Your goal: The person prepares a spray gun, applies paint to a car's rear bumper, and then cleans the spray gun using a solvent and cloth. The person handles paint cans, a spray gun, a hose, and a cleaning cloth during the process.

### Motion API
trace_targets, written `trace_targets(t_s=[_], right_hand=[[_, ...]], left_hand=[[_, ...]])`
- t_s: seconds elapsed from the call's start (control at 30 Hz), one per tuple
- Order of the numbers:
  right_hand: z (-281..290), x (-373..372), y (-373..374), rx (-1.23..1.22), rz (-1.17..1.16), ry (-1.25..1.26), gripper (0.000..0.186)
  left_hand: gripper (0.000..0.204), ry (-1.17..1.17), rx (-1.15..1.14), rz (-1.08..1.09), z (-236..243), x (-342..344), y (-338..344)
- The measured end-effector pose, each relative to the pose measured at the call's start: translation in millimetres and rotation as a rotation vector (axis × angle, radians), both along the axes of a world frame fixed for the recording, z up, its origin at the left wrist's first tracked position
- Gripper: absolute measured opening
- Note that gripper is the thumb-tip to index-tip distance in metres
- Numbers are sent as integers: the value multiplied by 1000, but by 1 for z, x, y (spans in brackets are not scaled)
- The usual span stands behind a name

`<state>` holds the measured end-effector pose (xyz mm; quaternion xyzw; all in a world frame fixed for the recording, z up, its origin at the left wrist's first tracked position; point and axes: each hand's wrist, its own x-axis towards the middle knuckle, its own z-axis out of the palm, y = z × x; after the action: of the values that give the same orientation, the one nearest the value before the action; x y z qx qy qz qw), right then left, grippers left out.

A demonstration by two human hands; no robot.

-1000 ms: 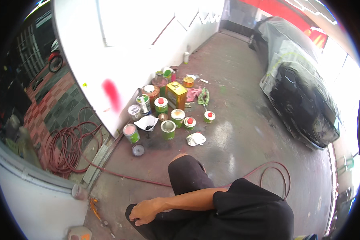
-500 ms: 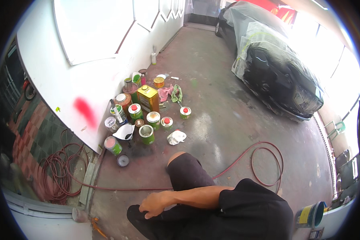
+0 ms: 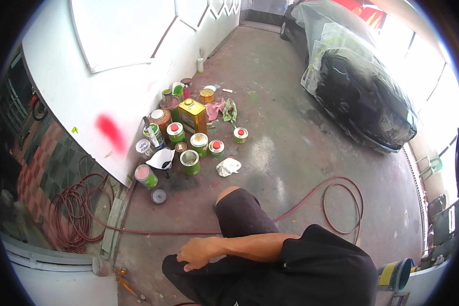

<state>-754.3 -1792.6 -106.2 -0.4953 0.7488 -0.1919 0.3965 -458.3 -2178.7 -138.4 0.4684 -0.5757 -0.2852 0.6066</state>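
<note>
My right hand (image 3: 194,253) rests loosely on the black cloth over my leg (image 3: 181,275), thumb hanging apart from bent fingers and holding nothing visible. The forearm crosses low in the picture from a black sleeve at the right. My other leg (image 3: 242,219) is bent beyond it. My left hand is not in view. An orange spray gun or similar tool (image 3: 125,283) lies at lower left. Ahead stand several paint cans (image 3: 190,167), a yellow rectangular tin (image 3: 193,121) and crumpled pink (image 3: 215,109) and green (image 3: 229,112) cloths, with a white crumpled item (image 3: 228,167) nearby.
A white wall (image 3: 61,97) borders the left, beside a doorway with coiled red hose (image 3: 74,224). More hose (image 3: 344,178) loops across the floor (image 3: 270,71). A plastic-masked black car (image 3: 352,97) stands at right, with a green chair (image 3: 432,164) and a bucket (image 3: 395,275) along that side.
The view has turned: the wall, cans and car sit farther left than a second ago, and slightly higher than half a second ago. My right hand stays on my leg, shifted only slightly.
</note>
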Motion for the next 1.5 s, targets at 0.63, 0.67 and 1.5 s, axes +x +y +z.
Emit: trace_targets(t_s=[0.63, 0.67, 1.5], right_hand=[[35, 8, -25, -53, 66, 212, 46], [36, 13, -26, -55, 88, 202, 47], [-16, -30, 6, -76, 93, 356, 41]], left_hand=[[43, -57, 106, 392, 10, 38, -53], [41, -57, 111, 421, 25, 53, -51], [42, -38, -48, 449, -7, 126, -128]])
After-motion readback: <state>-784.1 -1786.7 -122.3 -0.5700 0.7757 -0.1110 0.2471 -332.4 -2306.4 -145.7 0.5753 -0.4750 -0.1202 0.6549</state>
